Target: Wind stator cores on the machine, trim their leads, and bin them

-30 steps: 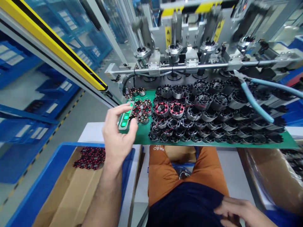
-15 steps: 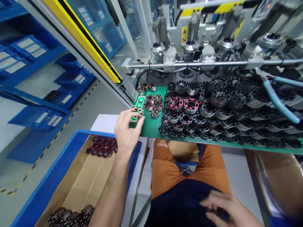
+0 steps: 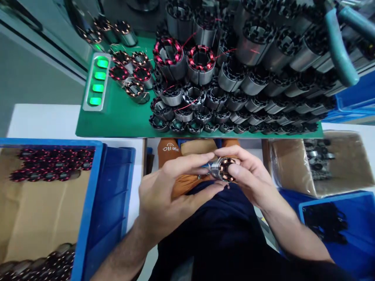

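At the centre of the frame, just below the green mat's near edge, I hold a small stator (image 3: 223,168) between both hands over my lap. My left hand (image 3: 170,195) closes on it from the left, forefinger stretched along its top and thumb pressing up from beneath; my right hand (image 3: 252,177) grips its right end, thumb across the open face, the other fingers curled behind. The stator is a short metal cylinder with a smooth, dull-silver wall, and its end face shows copper-coloured windings set in a ring around a dark bore. Above it, across the upper half of the frame, the green mat (image 3: 117,119) carries a dense crowd of similar stators (image 3: 234,97), most of them bare grey steel with black slotted ends, two of them wound in glossy red wire (image 3: 187,58). At upper left on the mat lies a slim silver button box (image 3: 96,82) with four lit green squares. At far left a blue plastic crate (image 3: 99,203) lined with brown cardboard holds rows of wound pieces. At upper right, pale teal plier handles (image 3: 340,50) rest across the pile.
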Tool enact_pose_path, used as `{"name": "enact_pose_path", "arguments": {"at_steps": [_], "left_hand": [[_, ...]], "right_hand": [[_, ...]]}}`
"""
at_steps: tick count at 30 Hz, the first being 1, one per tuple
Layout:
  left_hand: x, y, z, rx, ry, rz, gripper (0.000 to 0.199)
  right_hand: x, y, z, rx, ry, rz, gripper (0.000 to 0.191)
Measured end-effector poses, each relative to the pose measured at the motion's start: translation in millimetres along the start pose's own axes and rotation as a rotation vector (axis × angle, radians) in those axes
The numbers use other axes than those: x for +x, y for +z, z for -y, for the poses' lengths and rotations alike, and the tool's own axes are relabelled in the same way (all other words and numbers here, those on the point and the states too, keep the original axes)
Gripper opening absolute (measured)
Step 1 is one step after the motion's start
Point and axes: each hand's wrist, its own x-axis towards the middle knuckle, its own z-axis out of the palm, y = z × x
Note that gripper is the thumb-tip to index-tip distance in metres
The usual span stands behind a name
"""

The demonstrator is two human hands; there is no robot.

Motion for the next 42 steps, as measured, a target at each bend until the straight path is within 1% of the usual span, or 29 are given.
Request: {"name": "enact_pose_path", "arguments": {"at_steps": [2, 4, 6, 9, 11, 13, 15, 16, 18, 19, 22, 25, 27, 28, 29, 30, 32, 34, 36, 38, 39, 40, 42], "left_hand": [[3.5, -2.6, -2.0, 0.077, 0.034, 0.011, 0.046], [6.6, -4.8, -1.3, 0.143, 0.074, 0.062, 0.031], [8.1, -5.8, 2.4, 0.152, 0.120, 0.108, 0.024], [7.2, -5.4, 10.3, 0.145, 0.168, 0.196, 0.021], [5.8, -3.8, 14.4, 0.144, 0.154, 0.252, 0.016], [5.6, -0.9, 16.5, 0.125, 0.110, 0.241, 0.015], [8.2, 2.8, 15.8, 0.093, 0.079, 0.182, 0.018], [10.6, 4.8, 14.5, 0.070, 0.075, 0.165, 0.025], [17.2, 8.0, 10.7, 0.010, 0.084, 0.178, 0.038], [20.6, 9.1, 8.9, -0.021, 0.091, 0.197, 0.036], [24.9, 11.3, 8.8, -0.056, 0.100, 0.273, 0.014], [12.8, 14.9, 22.5, 0.020, 0.101, 0.372, 0.006], [-1.7, 19.2, 37.2, 0.065, 0.078, 0.460, 0.007], [-8.5, 21.5, 43.9, 0.073, 0.041, 0.486, 0.009], [-13.7, 23.6, 48.8, 0.065, -0.018, 0.482, 0.012], [-16.5, 25.4, 51.2, 0.043, -0.090, 0.444, 0.014], [-14.2, 27.8, 47.5, -0.037, -0.212, 0.308, 0.017], [-3.3, 29.6, 34.9, -0.135, -0.233, 0.182, 0.022], [8.9, 32.3, 20.2, -0.205, -0.186, 0.106, 0.028], [14.6, 37.2, 10.4, -0.271, -0.182, 0.076, 0.018], [13.7, 40.5, 8.7, -0.317, -0.213, 0.081, 0.013], [10.4, 44.1, 9.5, -0.382, -0.266, 0.101, 0.012], [-1.1, 51.4, 17.4, -0.547, -0.429, 0.160, 0.013]], "right_hand": [[-2.2, -6.6, -1.9, 0.042, 0.063, -0.019, 0.045], [-3.6, -10.8, -5.0, 0.068, 0.096, -0.021, 0.049], [-4.1, -12.5, -7.3, 0.086, 0.100, -0.021, 0.050], [-5.2, -14.2, -5.5, 0.070, 0.093, -0.046, 0.051], [-7.3, -17.4, -0.9, 0.044, 0.075, -0.079, 0.052], [-10.5, -22.5, 4.1, 0.035, 0.053, -0.103, 0.051], [-13.7, -27.4, 6.9, 0.047, 0.048, -0.099, 0.047], [-14.8, -29.2, 7.0, 0.058, 0.048, -0.086, 0.045], [-15.3, -30.6, 5.4, 0.078, 0.052, -0.054, 0.044], [-14.8, -30.4, 4.2, 0.084, 0.057, -0.043, 0.045], [-12.4, -29.4, 2.8, 0.100, 0.072, -0.038, 0.050], [-13.2, -33.1, 6.1, 0.104, 0.042, -0.082, 0.048], [-16.2, -38.2, 8.3, 0.076, -0.004, -0.139, 0.046], [-17.8, -40.6, 8.5, 0.059, -0.037, -0.157, 0.046], [-19.3, -42.5, 7.9, 0.040, -0.076, -0.165, 0.044], [-20.3, -43.4, 6.5, 0.019, -0.117, -0.161, 0.044], [-20.7, -42.5, 2.0, -0.023, -0.181, -0.139, 0.043], [-19.2, -38.8, -3.3, -0.076, -0.198, -0.115, 0.044], [-17.3, -34.7, -7.7, -0.112, -0.205, -0.091, 0.047], [-16.6, -32.8, -10.6, -0.134, -0.220, -0.084, 0.053], [-16.9, -33.1, -11.5, -0.138, -0.230, -0.079, 0.057], [-17.7, -34.0, -12.2, -0.138, -0.239, -0.071, 0.060], [-20.1, -37.1, -13.1, -0.121, -0.251, -0.036, 0.060]]}}
